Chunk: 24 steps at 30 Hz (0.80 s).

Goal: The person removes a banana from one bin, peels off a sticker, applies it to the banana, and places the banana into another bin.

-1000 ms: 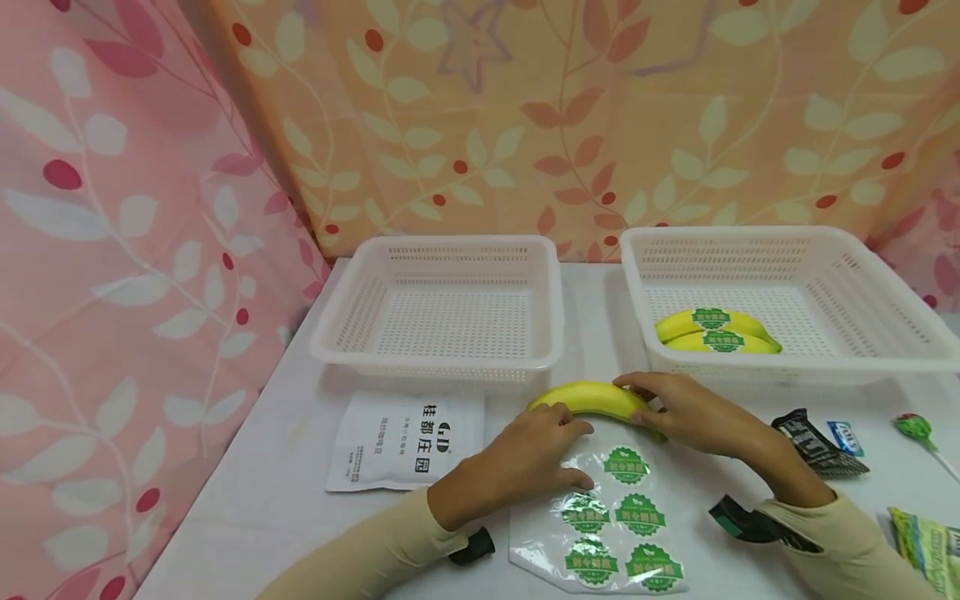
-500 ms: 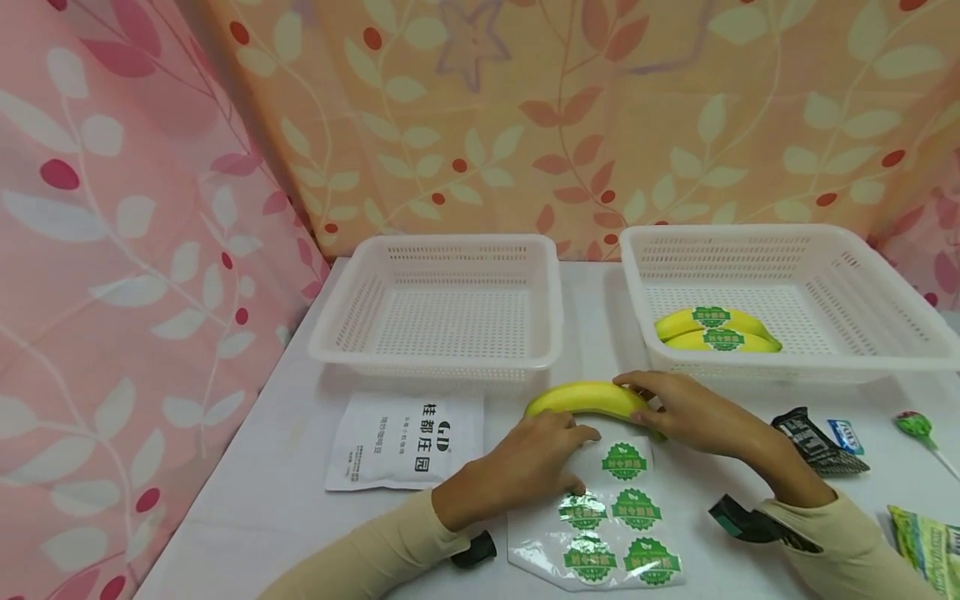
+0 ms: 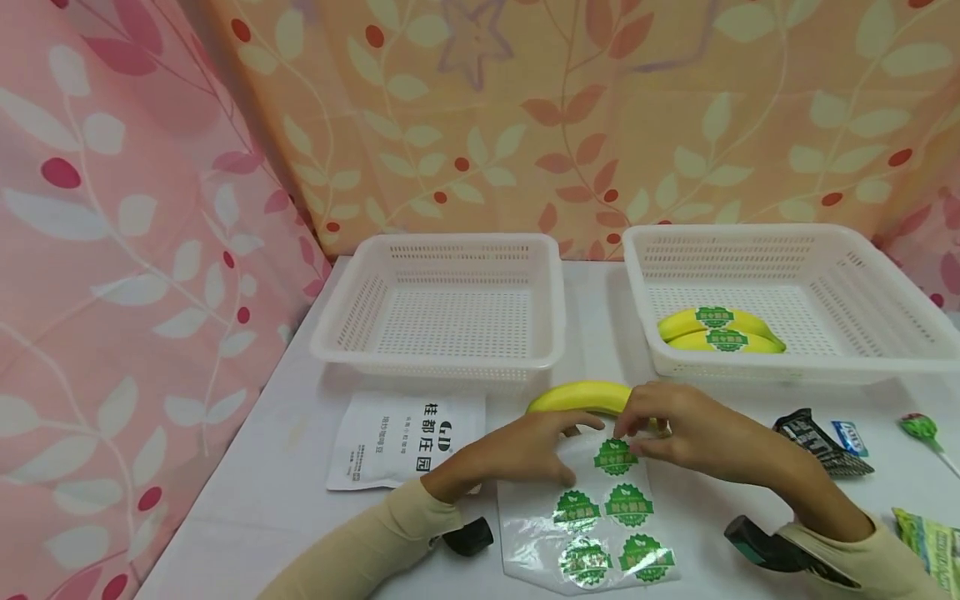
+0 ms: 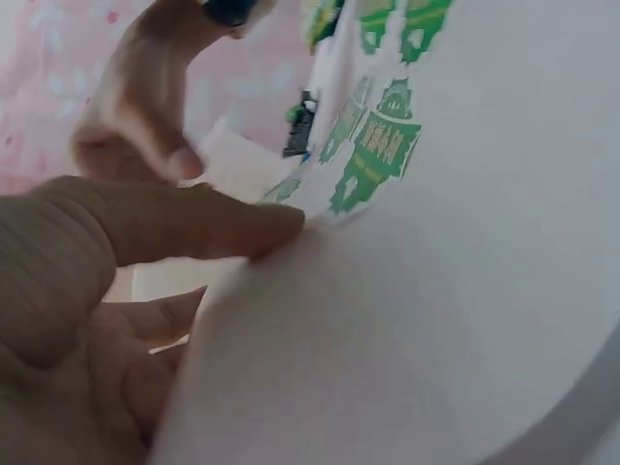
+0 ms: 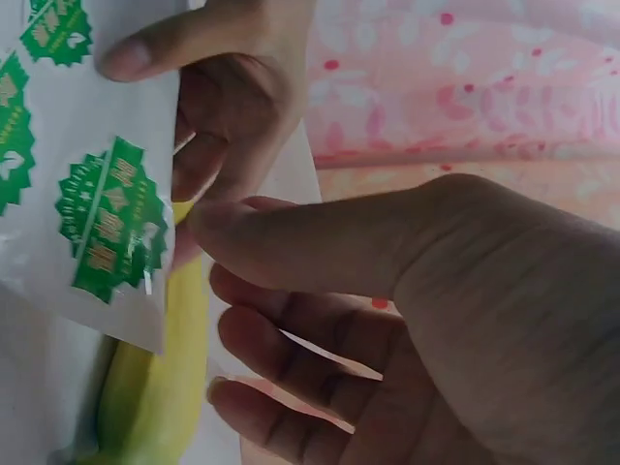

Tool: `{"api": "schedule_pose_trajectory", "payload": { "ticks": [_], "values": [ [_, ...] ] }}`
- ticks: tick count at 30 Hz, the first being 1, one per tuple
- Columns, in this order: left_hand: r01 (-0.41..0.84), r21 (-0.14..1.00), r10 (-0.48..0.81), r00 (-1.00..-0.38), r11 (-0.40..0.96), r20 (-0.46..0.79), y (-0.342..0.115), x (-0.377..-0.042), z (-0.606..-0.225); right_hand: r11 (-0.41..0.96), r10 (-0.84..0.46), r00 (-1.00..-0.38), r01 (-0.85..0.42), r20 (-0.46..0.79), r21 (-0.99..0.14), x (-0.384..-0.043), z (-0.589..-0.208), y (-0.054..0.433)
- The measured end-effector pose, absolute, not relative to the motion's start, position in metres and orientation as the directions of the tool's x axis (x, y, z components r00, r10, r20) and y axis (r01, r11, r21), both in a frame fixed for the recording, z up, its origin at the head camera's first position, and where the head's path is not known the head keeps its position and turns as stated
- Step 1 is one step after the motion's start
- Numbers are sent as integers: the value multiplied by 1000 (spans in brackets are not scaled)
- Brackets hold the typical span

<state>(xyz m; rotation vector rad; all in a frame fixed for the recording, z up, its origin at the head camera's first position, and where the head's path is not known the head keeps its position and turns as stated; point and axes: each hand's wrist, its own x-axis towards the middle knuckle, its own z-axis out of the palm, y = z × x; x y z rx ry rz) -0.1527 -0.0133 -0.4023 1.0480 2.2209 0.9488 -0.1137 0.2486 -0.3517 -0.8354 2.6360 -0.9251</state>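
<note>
My left hand (image 3: 521, 451) pinches the left edge of a white sheet of green stickers (image 3: 534, 537), thumb on top and fingers underneath, as the left wrist view shows. The sheet's near part rests on the table, and several round stickers show on it. By its upper edge hovers my right hand (image 3: 686, 429), fingers loosely bent around nothing; in the right wrist view its thumb tip (image 5: 215, 232) is a little apart from the sheet. A yellow banana (image 3: 577, 396) lies just behind the sheet, its right end hidden by the right hand.
Behind stand a left white basket (image 3: 438, 363) and a right white basket (image 3: 817, 364), the latter with two stickered bananas (image 3: 723, 321). A white coffee pouch (image 3: 405, 437) lies left. To the right are a black packet (image 3: 821, 446), a blue packet (image 3: 850, 437), a lollipop (image 3: 918, 427) and a green packet (image 3: 930, 542).
My right hand has let go of the banana's right end and moved toward the sheet's upper edge. My left hand has come off the banana and lifted the sheet's edge; the banana stays put.
</note>
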Motion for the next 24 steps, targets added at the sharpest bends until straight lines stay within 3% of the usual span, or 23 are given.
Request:
{"api": "schedule_pose_trajectory", "payload": {
  "ticks": [6, 13, 18, 24],
  "values": [
    [111, 951, 830, -525, 288, -190, -17, -159, -399, 669, -615, -782, -451, -98, -591, -113, -354, 244],
    [-171, 973, 861, -461, 154, -217, -20, -159, -397, 690, -600, -791, -437, -118, -577, -113, -356, 242],
    [-172, 970, 840, -489, 169, -233, -20, -160, -395, 680, -601, -787, -410, -141, -608, -113, -356, 241],
    [-38, 970, 811, -541, 240, -221, -20, -162, -396, 648, -629, -768, -431, -123, -628, -115, -357, 243]
  ]
}}
